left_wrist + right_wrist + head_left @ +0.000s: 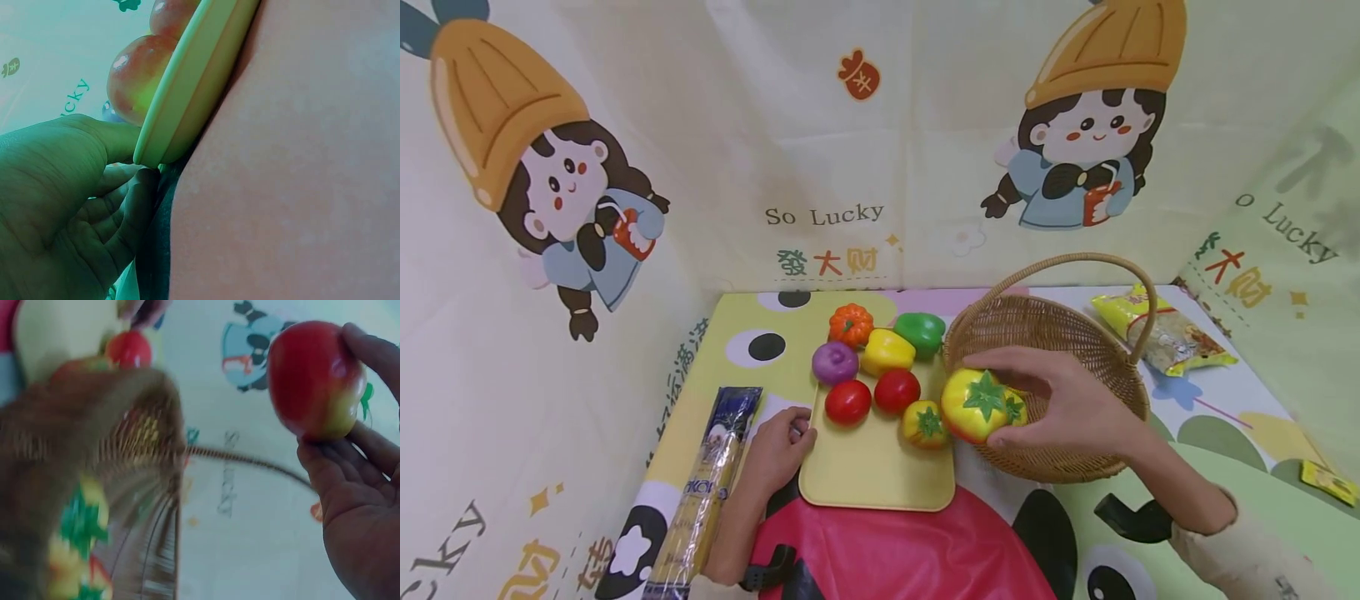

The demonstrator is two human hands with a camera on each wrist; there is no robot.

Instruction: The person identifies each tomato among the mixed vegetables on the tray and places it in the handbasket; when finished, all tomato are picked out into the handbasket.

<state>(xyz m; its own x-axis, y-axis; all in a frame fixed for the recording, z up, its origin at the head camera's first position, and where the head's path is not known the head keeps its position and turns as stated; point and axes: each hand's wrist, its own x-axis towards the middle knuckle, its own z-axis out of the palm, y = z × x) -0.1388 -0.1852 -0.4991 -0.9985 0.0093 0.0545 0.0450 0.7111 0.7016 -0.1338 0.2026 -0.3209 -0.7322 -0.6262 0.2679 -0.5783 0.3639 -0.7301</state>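
Observation:
My right hand (1060,404) grips a yellow-and-red toy tomato (973,406) with a green star-shaped calyx, above the left side of a wicker basket (1097,400). In the right wrist view, thumb and fingers curl round the tomato's stem end. Yellow tomatoes (69,565) with green calyxes lie in the basket. My left hand (777,446) pinches the left rim of a yellow tray (880,487) between thumb and fingers. On the tray are two red tomatoes (847,403) and another yellow-red one (925,425). Behind them sit a purple onion (835,363) and a yellow bell pepper (888,352).
A green bell pepper (920,335) and an orange pumpkin (851,325) sit at the tray's far end. A long pack of noodles (700,500) lies left of my left forearm. Right of the basket with its tall handle (1067,258) lies a yellow-and-clear food bag (1172,337).

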